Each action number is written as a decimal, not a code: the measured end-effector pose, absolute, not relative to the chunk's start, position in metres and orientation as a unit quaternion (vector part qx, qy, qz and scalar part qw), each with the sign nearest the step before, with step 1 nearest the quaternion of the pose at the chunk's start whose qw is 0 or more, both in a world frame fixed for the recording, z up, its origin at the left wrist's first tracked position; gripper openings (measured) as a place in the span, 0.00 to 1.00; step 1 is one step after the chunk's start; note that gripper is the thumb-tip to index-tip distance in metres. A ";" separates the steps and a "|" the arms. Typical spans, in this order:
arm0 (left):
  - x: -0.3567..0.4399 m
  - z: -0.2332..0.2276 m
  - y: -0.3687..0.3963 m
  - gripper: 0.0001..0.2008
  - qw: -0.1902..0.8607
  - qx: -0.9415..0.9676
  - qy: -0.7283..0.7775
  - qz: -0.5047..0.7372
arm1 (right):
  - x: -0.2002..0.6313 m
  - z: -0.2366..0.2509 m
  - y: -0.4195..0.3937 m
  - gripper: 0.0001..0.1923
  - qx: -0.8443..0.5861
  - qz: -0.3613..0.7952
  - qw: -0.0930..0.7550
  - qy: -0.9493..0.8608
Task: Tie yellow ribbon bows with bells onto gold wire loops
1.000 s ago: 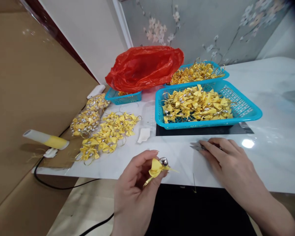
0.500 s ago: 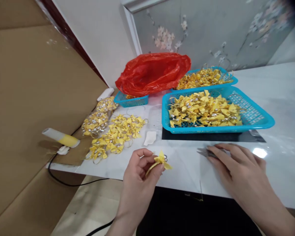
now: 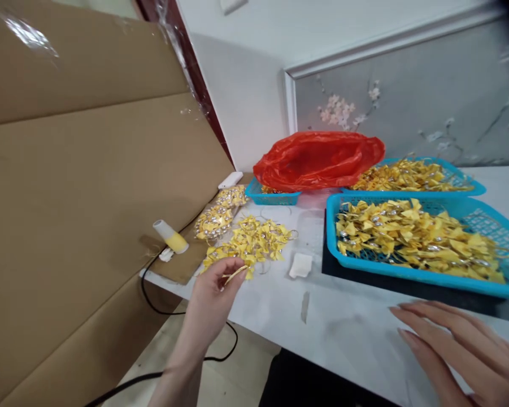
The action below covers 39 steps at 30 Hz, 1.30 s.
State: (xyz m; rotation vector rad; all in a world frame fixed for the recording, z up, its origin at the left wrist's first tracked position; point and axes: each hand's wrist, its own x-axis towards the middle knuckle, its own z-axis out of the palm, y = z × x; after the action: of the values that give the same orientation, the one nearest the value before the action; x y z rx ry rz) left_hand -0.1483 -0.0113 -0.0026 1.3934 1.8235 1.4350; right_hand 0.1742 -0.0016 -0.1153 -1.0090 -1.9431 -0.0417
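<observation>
My left hand (image 3: pixel 222 282) is closed in a pinch on a yellow ribbon flower by its thin gold wire stem (image 3: pixel 236 273). It is over the near edge of a loose pile of yellow ribbon flowers (image 3: pixel 258 240) with silvery beads, so the flower's head blends into the pile. My right hand (image 3: pixel 461 345) is over the table at the lower right, blurred, its fingers stretched out and apart. No tool shows in it, though its underside is hidden. The nearest thing is a blue basket (image 3: pixel 410 277) full of the same flowers.
Behind stand another blue basket (image 3: pixel 477 188) of flowers and a small blue basket (image 3: pixel 275 199) under a red plastic bag (image 3: pixel 317 161). Bagged flowers (image 3: pixel 214 222), a white-and-yellow tube (image 3: pixel 172 237) and cardboard (image 3: pixel 88 186) are on the left. White paper (image 3: pixel 300 265) lies mid-table.
My view has turned left. My left hand has moved left with the flower to the loose pile. The pointed metal tool in my right hand no longer shows, and its fingers have spread.
</observation>
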 end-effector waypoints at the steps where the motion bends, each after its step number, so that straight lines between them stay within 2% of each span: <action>1: -0.153 0.000 -0.013 0.04 0.201 0.510 0.657 0.518 | 0.172 -0.116 -0.001 0.12 -0.397 -0.012 0.450 -0.800; 5: -0.149 0.005 -0.023 0.08 0.167 0.576 0.609 0.518 | 0.147 -0.093 -0.006 0.13 -0.392 0.022 0.447 -0.803; 9: -0.132 0.004 -0.025 0.16 0.150 0.727 0.449 0.497 | 0.107 -0.041 -0.007 0.11 -0.327 0.092 0.462 -0.819; 13: -0.123 0.000 -0.022 0.17 0.188 0.765 0.401 0.467 | 0.079 -0.016 0.002 0.14 -0.271 0.040 0.510 -0.815; 17: -0.118 -0.008 -0.025 0.12 0.262 0.726 0.416 0.481 | 0.071 -0.020 0.005 0.11 -0.258 0.039 0.534 -0.804; 22: -0.110 -0.017 -0.030 0.07 0.365 0.630 0.444 0.522 | 0.069 -0.029 0.002 0.08 -0.285 0.035 0.521 -0.804; 28: -0.093 -0.031 -0.028 0.05 0.423 0.493 0.487 0.584 | 0.059 -0.038 -0.004 0.06 -0.283 -0.010 0.512 -0.811; 31: -0.088 -0.039 -0.027 0.03 0.468 0.431 0.495 0.592 | 0.061 -0.043 -0.006 0.06 -0.292 0.006 0.509 -0.810; 33: -0.091 -0.042 -0.025 0.03 0.465 0.413 0.519 0.586 | 0.070 -0.046 -0.007 0.05 -0.302 0.026 0.508 -0.806; 37: -0.109 -0.038 -0.016 0.03 0.370 0.467 0.594 0.540 | 0.098 -0.051 -0.010 0.05 -0.340 0.071 0.478 -0.807; 39: -0.121 -0.034 -0.009 0.07 0.337 0.486 0.608 0.530 | 0.113 -0.054 -0.012 0.05 -0.377 0.093 0.463 -0.797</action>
State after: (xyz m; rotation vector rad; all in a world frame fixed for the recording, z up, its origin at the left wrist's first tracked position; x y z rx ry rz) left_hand -0.1209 -0.0087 -0.0336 1.2659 1.5834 1.3815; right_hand 0.1129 -0.0120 -0.0544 -0.9271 -1.9578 0.2287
